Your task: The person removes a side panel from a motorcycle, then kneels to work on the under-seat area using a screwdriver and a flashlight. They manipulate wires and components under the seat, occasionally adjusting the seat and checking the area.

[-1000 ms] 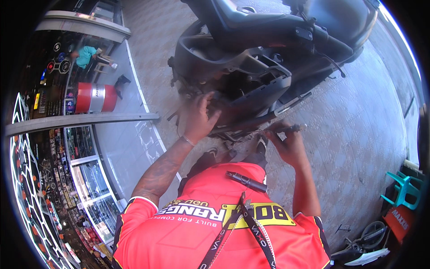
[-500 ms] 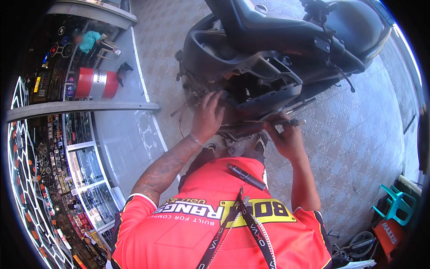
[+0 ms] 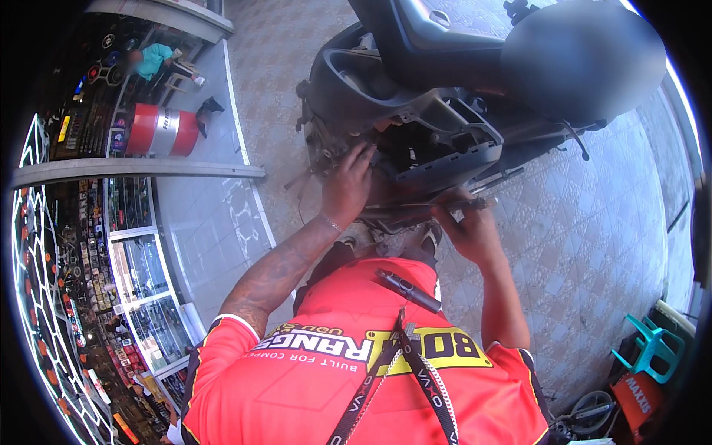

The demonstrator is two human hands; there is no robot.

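- In the head view, a dark scooter (image 3: 415,48) is being seen ahead of the person, at the upper middle, and an uncovered body compartment (image 3: 463,161) is being turned toward the hands.
- The left hand (image 3: 348,182) is being laid against the scooter's near side, left of the compartment, with its fingers slightly bent; whether anything is being gripped there cannot be made out.
- By the right hand (image 3: 471,230), a dark rod-like piece (image 3: 482,202) is being held in curled fingers, just below the compartment's right part; whether it is a tool or a scooter part is not being shown clearly.
- The scooter's far right part is being hidden by a blurred patch.
- A tiled floor (image 3: 578,200) is being covered partly by the scooter.
- At the left, a red drum (image 3: 144,130) is being seen near a seated person in teal (image 3: 154,61).
- At the lower right, a teal plastic chair (image 3: 656,348) is being shown.
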